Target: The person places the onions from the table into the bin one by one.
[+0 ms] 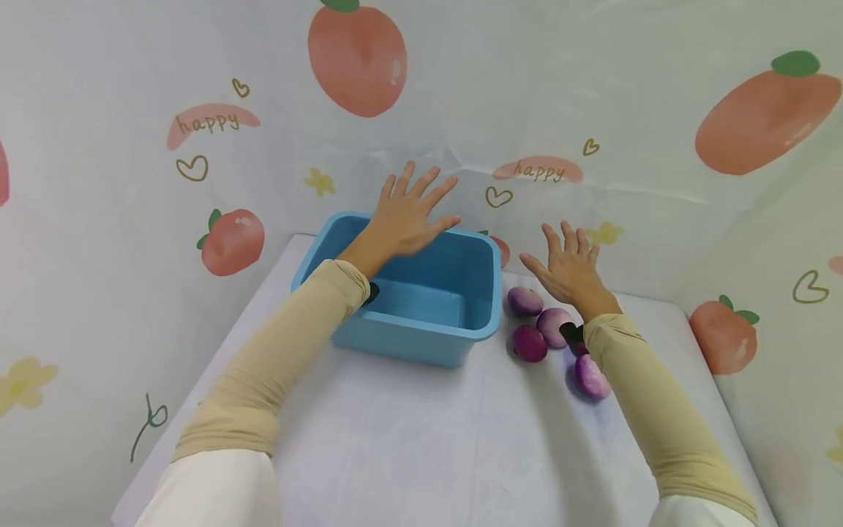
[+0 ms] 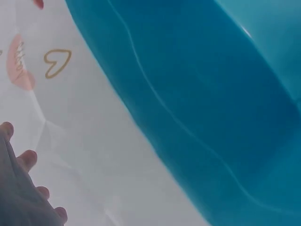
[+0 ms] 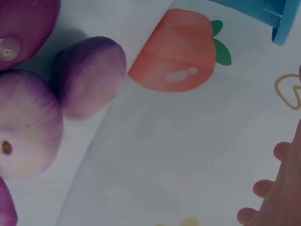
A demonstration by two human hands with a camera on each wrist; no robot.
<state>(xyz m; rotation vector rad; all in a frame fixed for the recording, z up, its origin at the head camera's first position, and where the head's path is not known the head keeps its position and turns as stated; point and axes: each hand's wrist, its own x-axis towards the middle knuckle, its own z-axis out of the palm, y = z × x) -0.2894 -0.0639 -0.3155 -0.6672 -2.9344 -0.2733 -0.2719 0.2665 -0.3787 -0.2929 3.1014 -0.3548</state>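
A blue plastic basin (image 1: pixel 402 348) stands on the white-covered table, its open top facing up. Over it my left hand (image 1: pixel 403 219) is held with fingers spread, holding nothing; the forearm crosses the basin's near left rim. To the basin's right lies a cluster of several purple onions (image 1: pixel 530 344), some pale violet, some dark. Above and behind them my right hand (image 1: pixel 569 274) has its fingers apart and nothing in its grasp. The right wrist view shows the onions (image 3: pixel 89 77) close together, with fingertips (image 3: pixel 263 188) at the right edge. One onion is partly hidden by the right wrist.
A white cloth backdrop (image 1: pixel 448 117) printed with red fruit, hearts and "happy" rises behind and beside the table (image 1: pixel 421 439). The basin's far rim (image 1: pixel 454 233) sits close to the backdrop.
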